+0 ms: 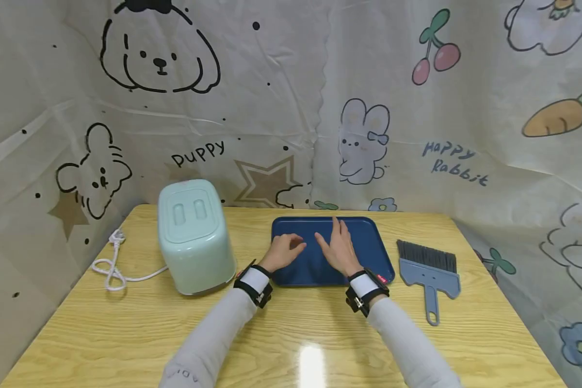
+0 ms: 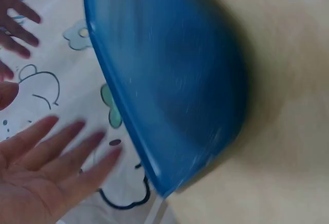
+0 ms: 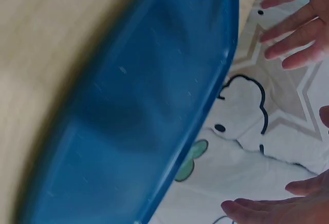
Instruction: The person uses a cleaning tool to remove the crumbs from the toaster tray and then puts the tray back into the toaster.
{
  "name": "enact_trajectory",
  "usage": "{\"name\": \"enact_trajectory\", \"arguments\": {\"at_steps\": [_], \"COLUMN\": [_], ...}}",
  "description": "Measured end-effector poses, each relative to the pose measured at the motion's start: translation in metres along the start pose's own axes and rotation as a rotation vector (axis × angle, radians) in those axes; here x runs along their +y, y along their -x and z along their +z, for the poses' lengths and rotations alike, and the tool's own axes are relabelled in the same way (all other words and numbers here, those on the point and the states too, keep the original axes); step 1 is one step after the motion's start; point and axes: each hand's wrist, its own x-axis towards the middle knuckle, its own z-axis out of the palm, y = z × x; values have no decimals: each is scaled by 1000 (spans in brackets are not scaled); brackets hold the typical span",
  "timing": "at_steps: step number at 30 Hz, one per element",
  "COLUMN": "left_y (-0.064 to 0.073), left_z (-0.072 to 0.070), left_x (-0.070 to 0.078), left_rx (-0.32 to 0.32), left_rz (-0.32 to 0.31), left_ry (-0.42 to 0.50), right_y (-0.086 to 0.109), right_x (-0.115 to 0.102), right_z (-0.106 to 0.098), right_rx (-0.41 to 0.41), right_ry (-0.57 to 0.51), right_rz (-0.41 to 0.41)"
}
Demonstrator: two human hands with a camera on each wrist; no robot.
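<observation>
A dark blue rectangular tray (image 1: 315,272) lies on the table, with small pale specks or scratches on its surface in the right wrist view. My left hand (image 1: 283,253) hovers over the tray's left part, fingers loosely bent and nothing held. Over the tray's middle is my right hand (image 1: 340,252), its fingers fairly straight and its grasp empty. The left wrist view has the left hand (image 2: 41,178) with spread fingers, clear of the tray's edge. In the right wrist view, the right hand (image 3: 282,208) is partly cut off by the frame.
To the left stands a mint-green toaster-shaped appliance (image 1: 194,242) with a lid, its white cord and plug (image 1: 113,264) beside it. A grey-blue hand brush (image 1: 429,277) lies right of the tray. Behind the wooden table (image 1: 281,334) hangs a printed cloth (image 1: 281,70).
</observation>
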Motion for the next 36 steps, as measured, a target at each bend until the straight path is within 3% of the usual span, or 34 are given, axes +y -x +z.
{"name": "enact_trajectory", "arguments": {"at_steps": [6,11,18,23,28,32,36], "left_y": [22,51,91,116,141,158,172], "left_z": [3,0,-12,-28,-53,-80,-105], "left_x": [-10,-24,-44,-57,-75,-89,-101], "left_rx": [22,28,49,104,131,202,275], "left_rz": [80,86,69,41,7,-90,-176], "left_ry": [91,100,104,84,56,67,6], "right_y": [14,26,40,45,46,44,41], "right_x": [0,-12,-41,-57,-74,-86,-97], "right_z": [24,54,83,97,106,111,114], "right_rx": [17,0,-34,-63,-108,-143,-180], "right_ry": [-110,-222,-311,-325,-350,-375,-420], "right_rz": [-37,-72,-192,-236,-240,-253,-233]}}
